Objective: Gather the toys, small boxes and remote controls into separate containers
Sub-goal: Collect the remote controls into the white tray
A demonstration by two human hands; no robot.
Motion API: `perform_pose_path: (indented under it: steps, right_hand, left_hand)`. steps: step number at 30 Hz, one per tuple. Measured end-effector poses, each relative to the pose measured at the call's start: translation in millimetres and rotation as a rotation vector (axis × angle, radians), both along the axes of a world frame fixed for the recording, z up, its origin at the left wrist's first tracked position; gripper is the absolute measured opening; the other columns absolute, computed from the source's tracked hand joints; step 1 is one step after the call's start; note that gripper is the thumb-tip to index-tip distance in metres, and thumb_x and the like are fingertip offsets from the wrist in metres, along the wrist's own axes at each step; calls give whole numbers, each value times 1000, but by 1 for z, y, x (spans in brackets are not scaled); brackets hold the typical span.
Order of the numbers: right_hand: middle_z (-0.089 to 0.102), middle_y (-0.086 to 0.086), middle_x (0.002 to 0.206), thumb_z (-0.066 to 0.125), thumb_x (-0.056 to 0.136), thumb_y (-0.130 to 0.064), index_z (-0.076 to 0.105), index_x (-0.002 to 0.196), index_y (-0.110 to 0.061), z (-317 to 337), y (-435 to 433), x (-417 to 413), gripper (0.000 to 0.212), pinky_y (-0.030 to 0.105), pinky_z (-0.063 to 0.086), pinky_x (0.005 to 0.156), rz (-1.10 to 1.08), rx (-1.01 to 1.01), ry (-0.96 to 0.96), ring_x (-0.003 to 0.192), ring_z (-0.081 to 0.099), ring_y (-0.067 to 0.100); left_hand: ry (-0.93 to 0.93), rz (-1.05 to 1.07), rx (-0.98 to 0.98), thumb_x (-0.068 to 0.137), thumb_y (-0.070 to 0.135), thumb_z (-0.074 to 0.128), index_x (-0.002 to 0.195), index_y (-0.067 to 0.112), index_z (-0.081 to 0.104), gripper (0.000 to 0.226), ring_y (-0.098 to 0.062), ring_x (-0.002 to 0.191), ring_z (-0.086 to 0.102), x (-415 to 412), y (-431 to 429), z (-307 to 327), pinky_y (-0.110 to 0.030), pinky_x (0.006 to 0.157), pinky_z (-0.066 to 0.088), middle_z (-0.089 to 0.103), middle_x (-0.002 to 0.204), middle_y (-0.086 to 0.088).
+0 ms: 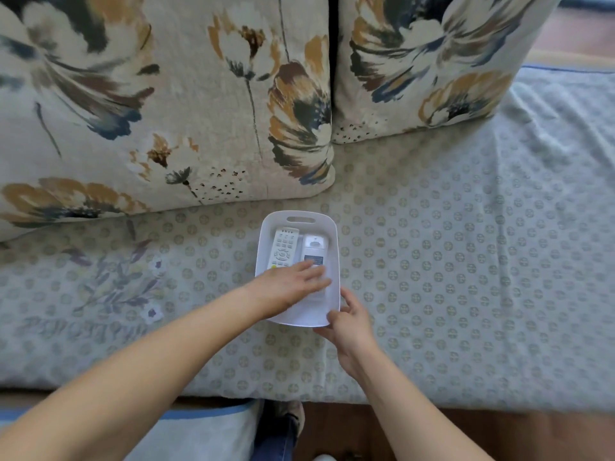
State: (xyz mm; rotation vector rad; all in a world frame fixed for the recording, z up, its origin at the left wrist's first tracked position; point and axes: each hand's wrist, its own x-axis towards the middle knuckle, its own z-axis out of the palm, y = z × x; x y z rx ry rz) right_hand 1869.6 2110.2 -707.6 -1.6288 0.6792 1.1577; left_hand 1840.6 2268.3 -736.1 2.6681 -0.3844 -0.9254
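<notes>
A: Here's the white basket [263, 241] sitting on the sofa seat [432, 261], just in front of the two floral cushions [166, 111], with two remotes lying side by side inside it

B: The button remote [283, 247] is on the left and the screen remote [313, 249] on the right. Both run lengthwise, tops toward the far handle slot

A: And the left hand [286, 287] is over the basket, fingers stretched out flat and spread across the near ends of both remotes. It's blurred, but nothing looks pinched there; it reads as a loose, flat hand settling them

B: The right hand [349, 324] is doing the anchoring. Its fingers and thumb are wrapped round the near right corner of the rim, so it has a firm hold on the basket itself

A: So the remotes sit beyond that grip, deeper in the tub, under the other palm?

B: Exactly. To my eye this is the tidy-up of the remote stage. To do it well, keep that corner pinned so the light tub can't skid on the soft cover, and nudge the remotes flat and parallel against the floor rather than leaving one propped on the other

A: No toys or small boxes in view here, so I'd say those containers are elsewhere
</notes>
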Motion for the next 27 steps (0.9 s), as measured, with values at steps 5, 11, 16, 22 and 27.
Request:
perform_pose_path:
  steps: [5, 11, 16, 22, 27]
  right_hand:
    - [64, 9, 114, 35, 87, 19, 46, 137, -22, 29, -13, 4, 66, 30, 60, 65, -82, 43, -8, 98, 67, 28]
    - [67, 7, 111, 37, 85, 20, 43, 142, -20, 81, -46, 4, 70, 36, 61, 74, -140, 102, -77, 101, 67, 29]
    - [64, 11, 109, 39, 86, 19, 43, 142, -20, 134, -95, -2, 69, 38, 60, 76, -170, 103, -144, 100, 67, 30]
    - [61, 8, 115, 41, 88, 15, 36, 146, -21, 219, -185, -39, 69, 37, 59, 77, -266, 129, -223, 101, 65, 28]
    - [66, 6, 115, 42, 89, 12, 36, 146, -21, 275, -256, -77, 66, 41, 58, 83, -337, 136, -350, 102, 66, 27]
  left_hand:
    - [-297, 1077, -286, 87, -2, 54, 150, 19, 25, 73, -16, 145, 16, -34, 1, 18, -35, 118, 19, 20, 154, 8]
    - [259, 1586, -1153, 87, -1, 53, 122, 53, 52, 64, -16, 111, 63, -44, -30, 83, -49, 89, 54, 66, 118, 16]
    - [393, 1545, -1301, 81, -17, 46, 141, 43, 39, 85, -27, 114, 62, -45, -68, 140, -57, 89, 51, 61, 129, 7]
    - [430, 1384, -1314, 78, -20, 44, 141, 42, 38, 89, -31, 113, 61, -61, -146, 227, -57, 86, 52, 66, 123, -1]
    - [461, 1316, -1446, 76, -25, 39, 139, 41, 43, 91, -33, 115, 59, -81, -212, 275, -59, 84, 52, 64, 126, -7]
